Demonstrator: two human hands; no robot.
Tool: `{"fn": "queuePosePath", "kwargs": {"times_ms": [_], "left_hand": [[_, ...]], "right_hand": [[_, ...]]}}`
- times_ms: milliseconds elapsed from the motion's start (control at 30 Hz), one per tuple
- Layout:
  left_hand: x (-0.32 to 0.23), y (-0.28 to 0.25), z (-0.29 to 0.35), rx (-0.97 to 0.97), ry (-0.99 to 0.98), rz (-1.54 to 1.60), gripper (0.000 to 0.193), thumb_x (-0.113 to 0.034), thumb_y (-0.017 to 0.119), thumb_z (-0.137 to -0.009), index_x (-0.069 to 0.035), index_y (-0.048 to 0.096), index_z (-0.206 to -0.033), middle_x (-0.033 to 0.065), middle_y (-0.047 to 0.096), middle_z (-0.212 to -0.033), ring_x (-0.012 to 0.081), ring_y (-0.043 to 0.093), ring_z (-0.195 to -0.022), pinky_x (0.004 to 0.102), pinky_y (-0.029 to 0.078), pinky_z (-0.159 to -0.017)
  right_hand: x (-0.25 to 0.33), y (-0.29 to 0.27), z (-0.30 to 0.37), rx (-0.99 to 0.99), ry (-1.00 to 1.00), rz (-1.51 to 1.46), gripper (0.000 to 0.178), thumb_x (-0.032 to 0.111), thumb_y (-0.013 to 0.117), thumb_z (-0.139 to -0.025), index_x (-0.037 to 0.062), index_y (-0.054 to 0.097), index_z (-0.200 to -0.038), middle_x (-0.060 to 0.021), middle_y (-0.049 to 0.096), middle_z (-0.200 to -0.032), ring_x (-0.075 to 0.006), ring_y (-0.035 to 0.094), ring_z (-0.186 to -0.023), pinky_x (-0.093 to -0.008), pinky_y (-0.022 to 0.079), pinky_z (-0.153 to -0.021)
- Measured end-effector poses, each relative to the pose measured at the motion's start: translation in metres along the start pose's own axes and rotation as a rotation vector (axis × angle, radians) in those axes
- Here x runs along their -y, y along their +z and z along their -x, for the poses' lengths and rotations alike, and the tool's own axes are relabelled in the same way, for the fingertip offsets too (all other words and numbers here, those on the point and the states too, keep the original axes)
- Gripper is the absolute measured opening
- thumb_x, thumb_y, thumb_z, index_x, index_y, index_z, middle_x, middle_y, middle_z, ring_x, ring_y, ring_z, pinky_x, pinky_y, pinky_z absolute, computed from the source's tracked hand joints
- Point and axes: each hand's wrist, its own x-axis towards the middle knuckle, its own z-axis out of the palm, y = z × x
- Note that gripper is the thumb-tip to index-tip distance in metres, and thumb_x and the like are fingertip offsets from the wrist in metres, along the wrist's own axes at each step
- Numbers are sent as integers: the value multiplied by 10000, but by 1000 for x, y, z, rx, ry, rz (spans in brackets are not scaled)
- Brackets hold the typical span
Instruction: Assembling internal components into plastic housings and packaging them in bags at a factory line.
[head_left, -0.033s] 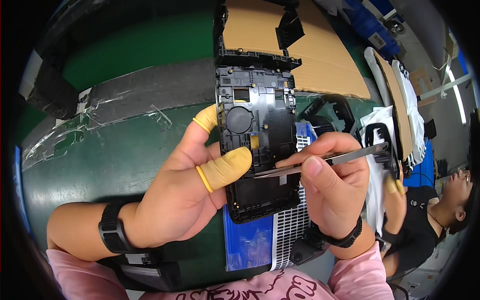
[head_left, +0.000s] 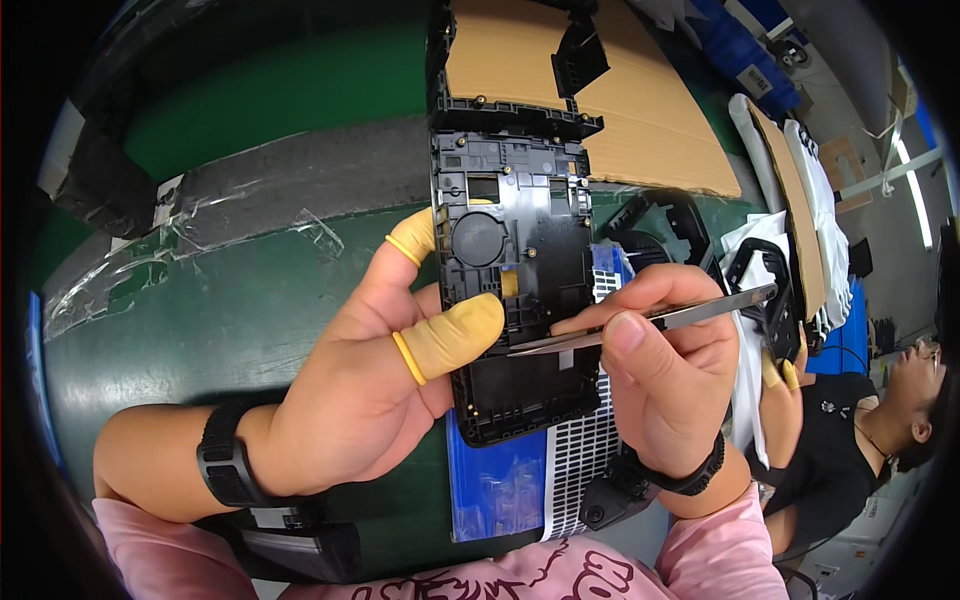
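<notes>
My left hand [head_left: 350, 385], in yellow finger cots on the thumb and a finger, is closed around the left edge of a black plastic housing [head_left: 555, 225]. The thumb presses on the housing's ribbed inner side, which has a round recess, rectangular openings and small brass-coloured inserts. Between thumb and fingers, my right hand [head_left: 670, 385] pinches metal tweezers [head_left: 715, 308]. Their tips point left and lie over the lower part of the housing, close to my left thumb. A small pale rectangle shows just below them. Whether the tips grip anything is too small to tell.
Beyond the housing, more black plastic frames [head_left: 660, 230] and a cardboard sheet [head_left: 650, 110] lie on the green table [head_left: 200, 310]. Below it are a blue piece [head_left: 495, 490] and a white sheet with black rectangles [head_left: 580, 470]. At right, a co-worker's gloved-fingertip hand [head_left: 780, 400] holds a black frame [head_left: 765, 280].
My hands, the housing and the tweezers stay put. At right, the co-worker's hand and the black frame there have shifted and turned slightly.
</notes>
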Motion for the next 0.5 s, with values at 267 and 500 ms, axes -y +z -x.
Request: {"fn": "queuePosePath", "kwargs": {"times_ms": [267, 500], "left_hand": [[2, 1, 0, -3, 27, -15, 542, -138, 483, -856, -115, 189, -1312, 135, 402, -1230, 244, 454, -1111, 384, 415, -905], [2, 0, 1, -33, 28, -1, 563, -64, 509, -822, -106, 212, -1299, 137, 433, -1200, 242, 466, -1097, 375, 420, -894]], "right_hand": [[-5, 0, 1, -38, -31, 14, 166, 21, 564, -785, -12, 476, -921, -119, 571, -797, -237, 617, -752, -348, 517, -701], [-8, -3, -2, 33, -66, -53, 179, -61, 558, -781, -62, 507, -953, -124, 582, -862, -174, 601, -813, -257, 485, -748]]}}
